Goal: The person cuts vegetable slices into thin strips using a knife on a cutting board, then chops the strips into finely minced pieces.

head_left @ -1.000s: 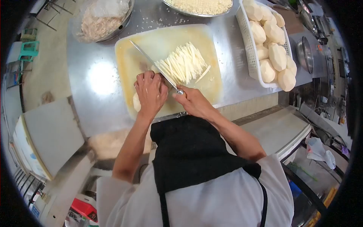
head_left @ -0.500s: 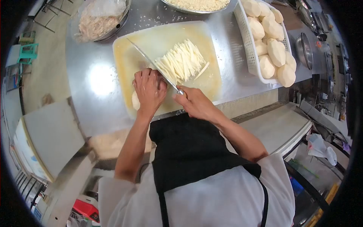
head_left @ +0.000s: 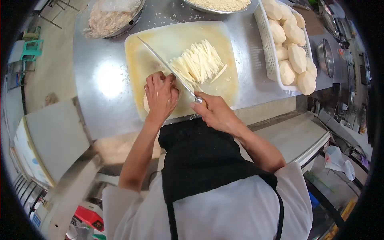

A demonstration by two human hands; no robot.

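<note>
My left hand (head_left: 162, 96) presses down with curled fingers on a peeled potato (head_left: 146, 104), most of which it hides. The potato lies at the left of a yellowed cutting board (head_left: 140, 50). In my right hand (head_left: 216, 112) is the handle of a long kitchen knife (head_left: 165, 63). Its blade slants across the board, tip toward the far left, close beside my left fingers. Just right of the blade is a pile of pale potato strips (head_left: 202, 62), with a loose strip at its right edge.
A white plastic basket (head_left: 266, 44) heaped with peeled potatoes (head_left: 297, 58) stands on the metal table (head_left: 106, 108) at right. Behind the board are a bowl of finely chopped pale food (head_left: 220, 5) and a pan of pale shredded food (head_left: 110, 18). A metal bowl (head_left: 328, 58) sits far right.
The whole view has shifted slightly, so the table appears farther right. The knife handle and my right hand have moved a little right, and the gap between blade and left hand looks wider.
</note>
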